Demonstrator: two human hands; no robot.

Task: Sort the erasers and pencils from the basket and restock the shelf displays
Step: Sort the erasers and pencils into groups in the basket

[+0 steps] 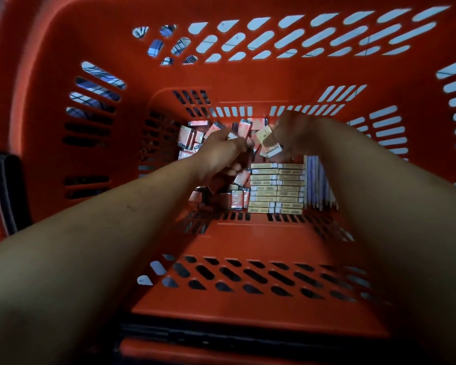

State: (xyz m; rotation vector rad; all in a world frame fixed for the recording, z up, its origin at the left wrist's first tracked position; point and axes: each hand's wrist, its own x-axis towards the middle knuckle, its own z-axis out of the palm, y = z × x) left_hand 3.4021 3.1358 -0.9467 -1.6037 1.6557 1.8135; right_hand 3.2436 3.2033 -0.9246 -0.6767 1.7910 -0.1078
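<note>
Basket (248, 75) — one, left hand (221, 152) gripping red packets (244, 129), right hand (292, 135) pinching yellow box (263, 134)

The basket (248, 83) is orange-red, its walls patterned with slanted slots. The small packs (188, 138) are red and white, the boxes (277, 188) tan with pale ends, the long packs (317, 183) lilac.

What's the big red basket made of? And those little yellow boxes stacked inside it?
The basket looks like moulded plastic, smooth with a faint sheen. Its walls are one piece with neat, rounded slots. The yellow boxes look like matte printed cardboard, with straight folded edges and barcode-like labels, though the blur leaves that open.
</note>
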